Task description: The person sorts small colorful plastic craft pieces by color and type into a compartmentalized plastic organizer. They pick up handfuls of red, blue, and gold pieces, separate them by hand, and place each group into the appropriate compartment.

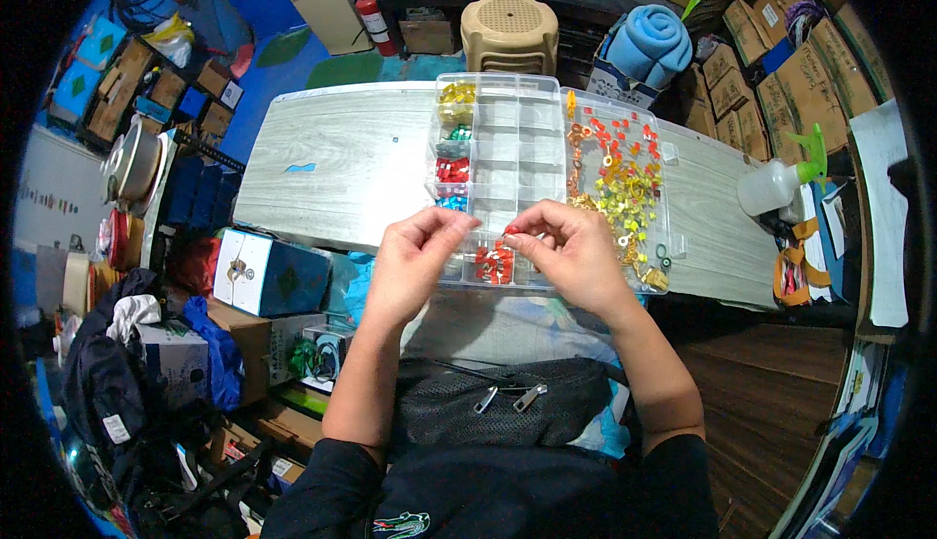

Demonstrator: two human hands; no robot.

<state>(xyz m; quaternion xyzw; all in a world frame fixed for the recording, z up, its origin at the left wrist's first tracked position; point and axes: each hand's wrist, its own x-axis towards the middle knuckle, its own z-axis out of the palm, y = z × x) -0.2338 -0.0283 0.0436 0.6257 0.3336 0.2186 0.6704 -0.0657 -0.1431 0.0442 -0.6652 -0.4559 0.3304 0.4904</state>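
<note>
A clear plastic compartment box [517, 151] lies open on the table, its lid [667, 212] flat to the right. My right hand [583, 264] pinches a small red piece [511, 230] over the near compartments. My left hand [415, 258] is beside it with thumb and forefinger pressed together; what they hold, if anything, is too small to see. Below the fingertips, red pieces [494, 266] fill a near middle compartment. The left column holds yellow pieces [457, 95], green pieces [458, 134], red pieces [452, 170] and blue pieces [452, 203]. Loose red, yellow and copper-coloured pieces [630, 197] lie scattered in the lid.
The pale wood-grain table [332, 163] extends to both sides. A spray bottle [766, 187] stands at its right end. Beyond are a beige stool [509, 36] and a rolled blue towel [652, 43]. A white-and-blue box [268, 270] sits at the near left.
</note>
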